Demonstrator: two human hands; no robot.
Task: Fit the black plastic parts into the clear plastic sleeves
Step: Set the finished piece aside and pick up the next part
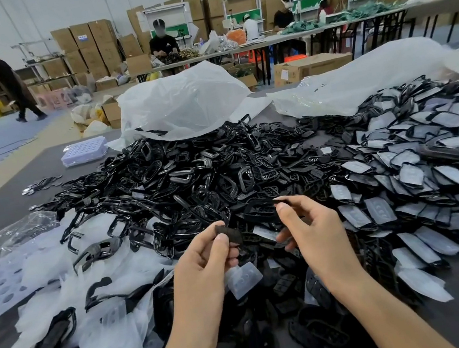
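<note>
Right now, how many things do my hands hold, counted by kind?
Black parts: 2, one in the left hand, one in the right hand.
Clear sleeves: 0 clearly held; one lies just below the left hand.
Total: 2

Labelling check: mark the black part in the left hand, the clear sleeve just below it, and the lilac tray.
black part [230,232]: head view, its textured face.
clear sleeve [245,282]: head view, middle of flat face.
lilac tray [83,149]: head view, dimpled top.
</note>
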